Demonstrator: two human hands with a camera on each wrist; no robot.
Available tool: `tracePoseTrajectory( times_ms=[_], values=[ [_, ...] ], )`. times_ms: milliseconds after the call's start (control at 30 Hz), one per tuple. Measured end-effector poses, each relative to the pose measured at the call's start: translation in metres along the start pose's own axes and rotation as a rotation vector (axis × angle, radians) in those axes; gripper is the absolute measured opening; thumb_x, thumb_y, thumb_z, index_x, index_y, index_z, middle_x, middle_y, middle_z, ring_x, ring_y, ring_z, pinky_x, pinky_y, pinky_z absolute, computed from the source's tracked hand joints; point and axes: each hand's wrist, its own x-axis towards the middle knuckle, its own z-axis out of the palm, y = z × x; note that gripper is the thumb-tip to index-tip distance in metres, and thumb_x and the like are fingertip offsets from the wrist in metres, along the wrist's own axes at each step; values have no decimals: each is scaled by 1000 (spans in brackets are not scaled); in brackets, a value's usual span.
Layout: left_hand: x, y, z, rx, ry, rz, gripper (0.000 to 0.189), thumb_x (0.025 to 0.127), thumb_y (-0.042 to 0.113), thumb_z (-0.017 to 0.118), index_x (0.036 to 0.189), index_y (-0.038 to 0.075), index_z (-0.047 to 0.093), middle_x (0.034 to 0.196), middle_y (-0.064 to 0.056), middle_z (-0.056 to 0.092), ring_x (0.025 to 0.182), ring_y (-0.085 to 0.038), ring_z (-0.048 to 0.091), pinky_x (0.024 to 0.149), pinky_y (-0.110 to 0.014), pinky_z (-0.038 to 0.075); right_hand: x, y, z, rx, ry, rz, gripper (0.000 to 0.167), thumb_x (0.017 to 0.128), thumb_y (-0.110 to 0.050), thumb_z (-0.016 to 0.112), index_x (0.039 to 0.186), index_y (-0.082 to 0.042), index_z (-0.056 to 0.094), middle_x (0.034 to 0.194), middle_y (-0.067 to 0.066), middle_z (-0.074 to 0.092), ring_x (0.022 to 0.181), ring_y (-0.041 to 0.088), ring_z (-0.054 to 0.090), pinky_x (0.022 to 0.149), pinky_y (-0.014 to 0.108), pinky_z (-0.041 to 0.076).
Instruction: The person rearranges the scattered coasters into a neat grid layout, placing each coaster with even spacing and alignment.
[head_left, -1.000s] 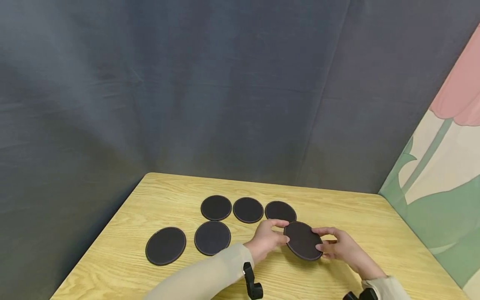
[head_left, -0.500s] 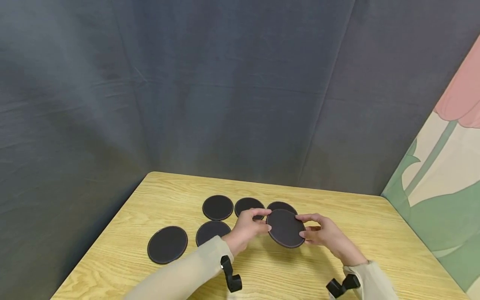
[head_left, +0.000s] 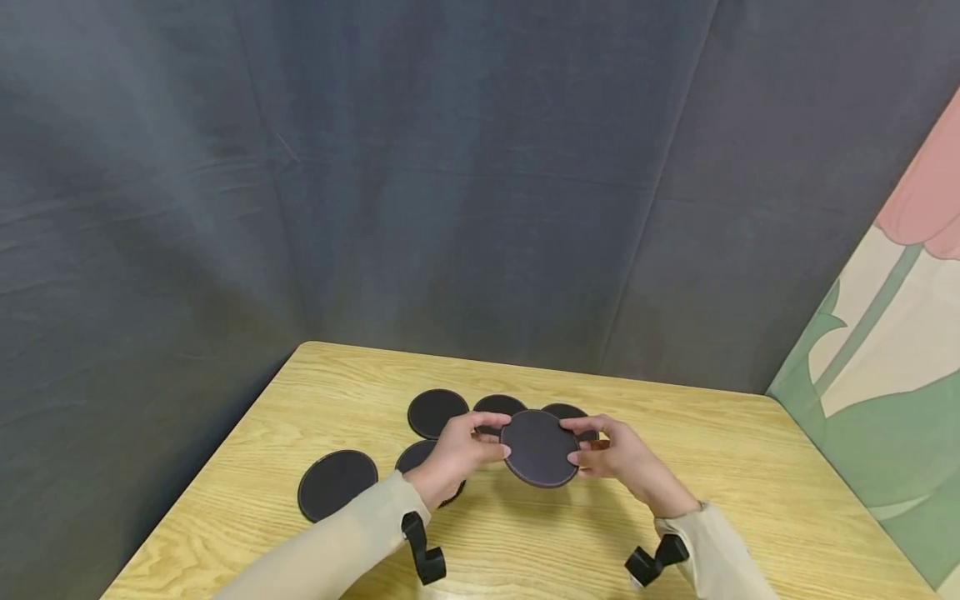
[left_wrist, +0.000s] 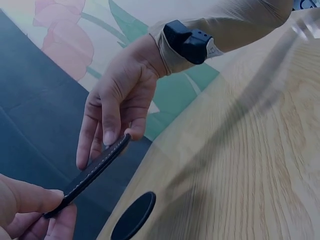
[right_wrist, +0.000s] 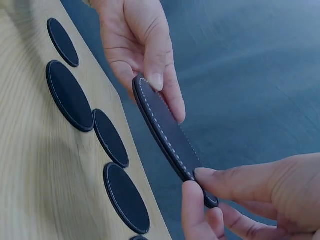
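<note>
A round black coaster (head_left: 540, 448) with a pale stitched rim is held above the table, tilted up toward the head camera. My left hand (head_left: 450, 457) pinches its left edge between thumb and fingers. On the opposite edge, my right hand (head_left: 624, 463) pinches it in the same way. Seen from the right wrist, the rim of the held coaster (right_wrist: 167, 132) looks layered; whether it is more than one piece I cannot tell. Behind the hands lie a back-row coaster (head_left: 437, 413) and two others, partly hidden. My left hand also covers part of a nearer coaster (head_left: 412, 455).
Another black coaster (head_left: 337, 483) lies flat at the left of the wooden table (head_left: 720, 467). A dark curtain (head_left: 480, 183) hangs behind the table's back edge. At the right stands a panel (head_left: 885, 358) with a tulip pattern.
Both hands have moved left with the held coaster, raising it somewhat in view. Their pinch on its two edges stays the same. The coasters on the table have not moved.
</note>
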Motion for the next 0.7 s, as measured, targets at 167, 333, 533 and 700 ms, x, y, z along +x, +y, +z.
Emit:
tracePoseTrajectory(
  times_ms=[167,333,533,700],
  values=[
    [-4,-4,-10,17,-4,-7,43,82,-2,72,123,6,65,125,-16,50,94,-17,60,77,-31,54,5,0,9,11,-11,-8,55,82,-1,74,133,2,56,117,20,50,82,16,63,70,31,59],
    [-5,-11,-15,47,4,-28,42,80,-4,72,121,4,66,120,-16,53,89,-18,61,73,-29,54,9,4,20,24,-15,4,54,81,3,74,132,3,56,109,18,53,78,15,63,69,33,59],
    [-7,-21,-20,80,12,-61,42,78,-7,72,119,1,66,130,-20,50,85,-17,63,72,-29,55,13,14,32,44,-50,-20,52,81,6,72,130,7,55,112,19,45,76,14,60,69,34,59],
    [-9,-28,-22,118,16,-75,41,77,-9,72,117,0,67,130,-20,51,83,-16,62,69,-27,54,17,22,38,31,-77,-43,52,81,7,72,130,9,54,114,20,47,75,12,63,68,37,59]
  ],
)
